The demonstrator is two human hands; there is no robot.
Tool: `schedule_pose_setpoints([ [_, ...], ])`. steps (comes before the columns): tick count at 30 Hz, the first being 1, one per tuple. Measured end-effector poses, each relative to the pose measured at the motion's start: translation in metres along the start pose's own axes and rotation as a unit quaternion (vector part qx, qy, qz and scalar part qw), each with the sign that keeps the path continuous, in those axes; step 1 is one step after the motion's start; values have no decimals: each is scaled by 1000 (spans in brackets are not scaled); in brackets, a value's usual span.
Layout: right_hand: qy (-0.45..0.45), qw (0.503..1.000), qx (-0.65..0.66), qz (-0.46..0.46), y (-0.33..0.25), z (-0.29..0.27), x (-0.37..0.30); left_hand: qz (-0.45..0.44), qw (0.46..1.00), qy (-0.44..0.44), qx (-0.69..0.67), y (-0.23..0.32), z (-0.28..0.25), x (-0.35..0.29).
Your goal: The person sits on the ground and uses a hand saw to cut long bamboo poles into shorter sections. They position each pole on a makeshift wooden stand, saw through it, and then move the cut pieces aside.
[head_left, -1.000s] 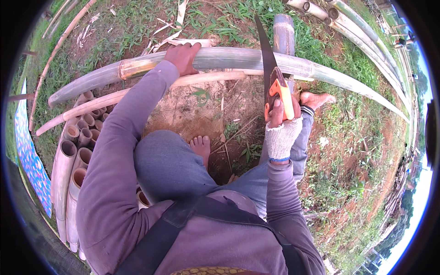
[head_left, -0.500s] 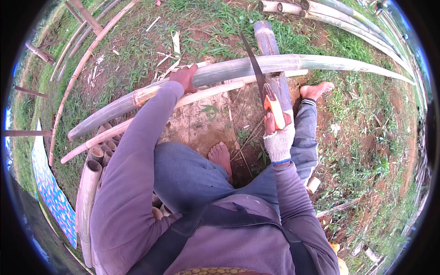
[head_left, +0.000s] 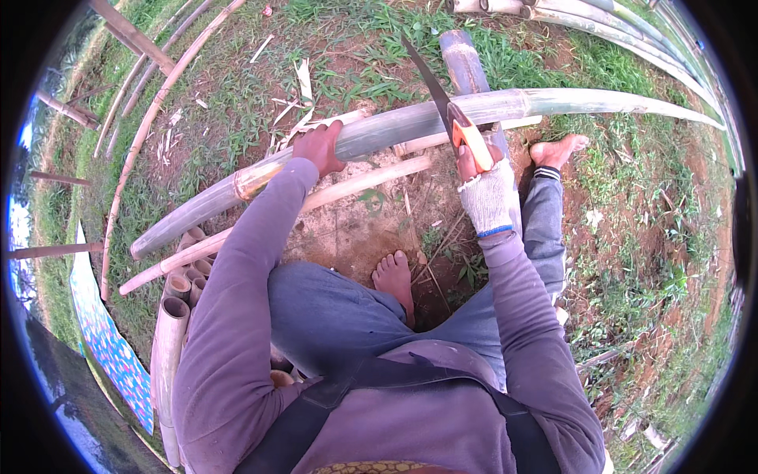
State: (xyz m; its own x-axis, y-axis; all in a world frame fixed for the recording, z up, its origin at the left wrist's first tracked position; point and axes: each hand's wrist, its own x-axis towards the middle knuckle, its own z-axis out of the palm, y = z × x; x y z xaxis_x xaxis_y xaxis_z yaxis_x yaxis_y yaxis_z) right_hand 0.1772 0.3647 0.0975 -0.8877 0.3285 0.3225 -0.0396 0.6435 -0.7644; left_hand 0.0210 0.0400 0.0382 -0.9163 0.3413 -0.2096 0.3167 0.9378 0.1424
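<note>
A long green-grey bamboo pole (head_left: 387, 125) lies across in front of me, over a thicker bamboo log (head_left: 466, 63) that points away from me. My left hand (head_left: 319, 148), bare, is wrapped round the pole left of the middle. In a white knit glove with bare fingertips, my right hand (head_left: 485, 186) grips the orange handle of a hand saw (head_left: 431, 83). Its dark blade slants up and to the left across the pole, close to the log. Whether the teeth have cut in cannot be made out.
A thinner peeled bamboo piece (head_left: 363, 182) lies nearer me, below the pole. Cut bamboo tubes (head_left: 174, 308) are stacked at my left. More long poles (head_left: 608, 31) lie at the far right. My bare foot (head_left: 392, 283) rests on the dirt; pale splinters (head_left: 303, 79) litter the grass.
My right hand and the saw have moved away from me, the handle now close against the pole. My left hand keeps its hold. The whole view has shifted slightly.
</note>
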Motion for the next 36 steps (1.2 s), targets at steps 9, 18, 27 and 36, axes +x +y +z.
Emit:
schedule_pose_setpoints([
  [9,-19,999,-40,-18,6,-104,-173,-22,999,8,28,-9,5,-4],
  [18,30,999,-8,-37,-7,-1,5,-12,999,-1,32,2,-5,0],
  [27,-38,989,-77,-125,32,-93,-154,-16,999,21,26,-8,4,-2],
  [36,0,995,-81,-62,3,-11,-4,-20,999,3,29,2,-7,8],
])
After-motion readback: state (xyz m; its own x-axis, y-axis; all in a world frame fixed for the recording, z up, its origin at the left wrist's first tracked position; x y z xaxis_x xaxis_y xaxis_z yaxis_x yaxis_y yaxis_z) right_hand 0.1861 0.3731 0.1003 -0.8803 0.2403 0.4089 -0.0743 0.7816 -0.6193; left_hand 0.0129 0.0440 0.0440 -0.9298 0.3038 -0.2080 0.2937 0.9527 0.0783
